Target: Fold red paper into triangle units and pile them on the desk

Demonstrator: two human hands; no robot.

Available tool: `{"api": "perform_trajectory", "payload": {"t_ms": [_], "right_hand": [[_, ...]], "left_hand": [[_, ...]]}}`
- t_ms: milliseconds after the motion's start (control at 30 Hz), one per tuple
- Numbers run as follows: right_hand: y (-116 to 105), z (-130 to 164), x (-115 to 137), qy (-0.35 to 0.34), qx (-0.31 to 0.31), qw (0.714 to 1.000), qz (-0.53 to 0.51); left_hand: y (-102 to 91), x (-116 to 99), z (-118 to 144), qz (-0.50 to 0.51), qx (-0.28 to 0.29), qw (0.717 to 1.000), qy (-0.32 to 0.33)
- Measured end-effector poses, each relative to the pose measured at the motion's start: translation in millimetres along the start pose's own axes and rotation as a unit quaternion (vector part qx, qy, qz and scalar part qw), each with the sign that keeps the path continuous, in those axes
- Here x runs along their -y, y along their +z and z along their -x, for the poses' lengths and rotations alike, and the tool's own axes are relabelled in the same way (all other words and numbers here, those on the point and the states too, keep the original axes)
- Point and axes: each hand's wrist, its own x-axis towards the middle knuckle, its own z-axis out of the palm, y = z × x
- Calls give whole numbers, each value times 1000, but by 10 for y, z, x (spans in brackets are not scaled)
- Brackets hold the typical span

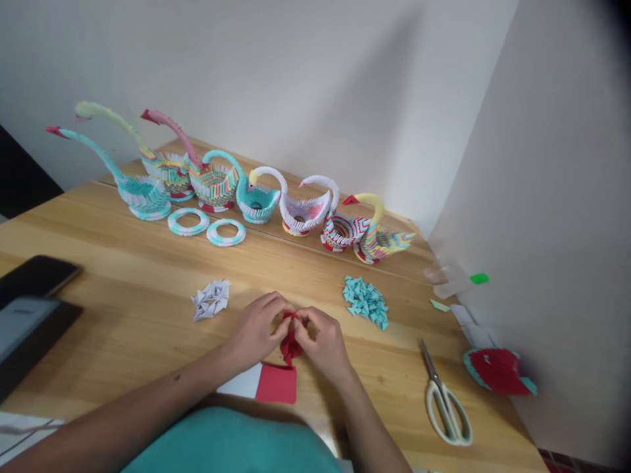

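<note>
Both hands meet over the near middle of the table. My left hand [259, 328] is closed in a pinch on some red paper [290, 348]. From the other side, my right hand [321, 336] pinches the same paper with thumb and finger. Small folded red pieces seem to hang or lie just below the fingertips, partly hidden by the hands. A flat red paper sheet [277, 384] lies under the wrists, beside a white paper sheet [242, 382]. White folded triangles [211, 300] sit to the left, and a heap of teal folded triangles [365, 301] to the right.
Several folded-paper swans [303, 213] line the back of the wooden table [142, 282]. Two white-and-teal paper rings [225, 240] lie before them. Scissors [446, 401] rest at right, near a red paper piece [495, 371] by the wall. Phone-like devices [37, 279] are at left.
</note>
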Motion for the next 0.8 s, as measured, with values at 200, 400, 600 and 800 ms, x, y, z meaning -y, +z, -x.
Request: {"api": "perform_trajectory", "payload": {"t_ms": [200, 400, 600, 800], "right_hand": [[-15, -7, 1, -3, 8, 1000, 1], [-36, -15, -5, -14, 9, 1000, -20], [-32, -7, -26, 80, 25, 985, -153], [-29, -15, -46, 166, 47, 943, -286]], "left_hand": [[-22, -22, -15, -4, 1, 1000, -13], [-27, -14, -21, -3, -8, 1000, -13], [-32, -22, -21, 12, -15, 1000, -18], [-5, -13, -49, 110, -22, 990, -90]]}}
